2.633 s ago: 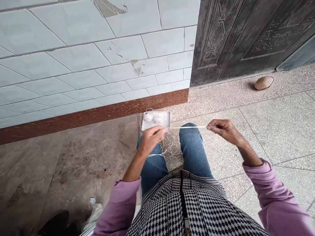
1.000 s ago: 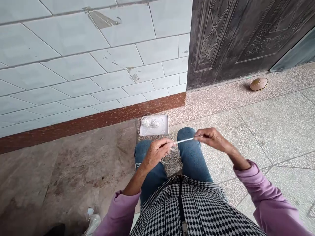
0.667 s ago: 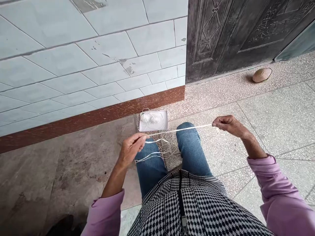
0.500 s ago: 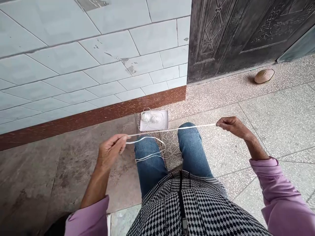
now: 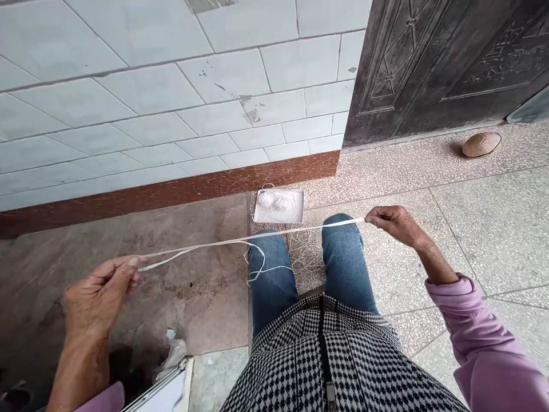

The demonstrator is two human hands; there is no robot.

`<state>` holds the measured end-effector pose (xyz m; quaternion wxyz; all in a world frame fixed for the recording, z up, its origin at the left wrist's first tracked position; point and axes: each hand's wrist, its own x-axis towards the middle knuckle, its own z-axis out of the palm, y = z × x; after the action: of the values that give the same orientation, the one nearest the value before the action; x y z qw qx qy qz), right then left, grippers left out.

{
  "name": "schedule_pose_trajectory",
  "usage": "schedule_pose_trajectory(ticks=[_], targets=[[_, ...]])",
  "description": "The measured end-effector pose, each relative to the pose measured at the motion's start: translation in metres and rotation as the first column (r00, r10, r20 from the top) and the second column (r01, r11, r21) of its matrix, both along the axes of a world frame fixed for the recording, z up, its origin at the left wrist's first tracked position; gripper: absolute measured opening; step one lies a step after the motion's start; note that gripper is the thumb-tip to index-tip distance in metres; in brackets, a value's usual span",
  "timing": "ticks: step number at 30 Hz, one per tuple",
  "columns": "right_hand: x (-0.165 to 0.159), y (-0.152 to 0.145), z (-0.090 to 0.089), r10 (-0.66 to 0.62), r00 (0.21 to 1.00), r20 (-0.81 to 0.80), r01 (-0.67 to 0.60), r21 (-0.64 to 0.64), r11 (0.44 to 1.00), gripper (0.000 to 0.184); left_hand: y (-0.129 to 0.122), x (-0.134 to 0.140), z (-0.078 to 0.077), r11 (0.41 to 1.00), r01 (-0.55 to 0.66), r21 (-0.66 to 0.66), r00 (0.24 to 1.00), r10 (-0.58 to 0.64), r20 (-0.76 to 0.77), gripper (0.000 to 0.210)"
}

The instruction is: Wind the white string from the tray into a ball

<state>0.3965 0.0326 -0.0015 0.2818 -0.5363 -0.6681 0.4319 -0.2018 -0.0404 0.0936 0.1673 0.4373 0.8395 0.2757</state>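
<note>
"Where does the camera sit?"

"On the wearer's head, looking forward and steeply down past the checked garment to the knees."

"How near is it?"

"Close: the garment fills the bottom middle, and the white cord crosses mid-view, a little farther out."

"And the far side?"

"The tiled wall and dark door span the top, seen at a slant from above."

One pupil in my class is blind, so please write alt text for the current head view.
Someone's left hand and right hand hold a white cord stretched between them over denim-covered knees. Beyond the knees, a shallow pale tray holds two balls of white cord.
</note>
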Motion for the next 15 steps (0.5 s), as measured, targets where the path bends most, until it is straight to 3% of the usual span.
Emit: schedule_pose_trajectory(ticks=[3, 6, 9, 11, 13, 15], targets=[[-0.03, 0.001, -0.002, 0.022, 1.0, -0.014, -0.022, 0.017, 1.0, 0.041, -0.01, -0.013, -0.009, 0.998, 0.066, -0.001, 0.968, -0.065, -0.244, 0.023], [-0.067, -0.011, -0.008, 0.007, 0.985, -0.173, -0.03, -0.13, 0.991, 0.037, -0.016, 0.027, -0.035, 0.966, 0.215, 0.144, 0.931, -0.158, -0.329, 0.025], [-0.105, -0.031, -0.014, -0.118, 0.885, -0.45, -0.074, -0.387, 0.919, 0.045, -0.019, 0.114, -0.064, 0.89, 0.359, 0.28, 0.932, -0.361, -0.046, 0.026], [-0.127, -0.041, -0.015, -0.248, 0.772, -0.586, -0.103, -0.5, 0.86, 0.049, -0.016, 0.174, -0.076, 0.828, 0.518, 0.215, 0.782, -0.56, 0.272, 0.027], [-0.142, -0.046, -0.012, -0.34, 0.665, -0.666, -0.118, -0.542, 0.832, 0.051, -0.008, 0.218, -0.081, 0.834, 0.504, 0.224, 0.687, -0.545, 0.481, 0.034], [-0.15, -0.043, -0.008, -0.387, 0.595, -0.705, -0.103, -0.544, 0.833, 0.048, 0.004, 0.242, -0.082, 0.847, 0.489, 0.208, 0.6, -0.5, 0.625, 0.041]])
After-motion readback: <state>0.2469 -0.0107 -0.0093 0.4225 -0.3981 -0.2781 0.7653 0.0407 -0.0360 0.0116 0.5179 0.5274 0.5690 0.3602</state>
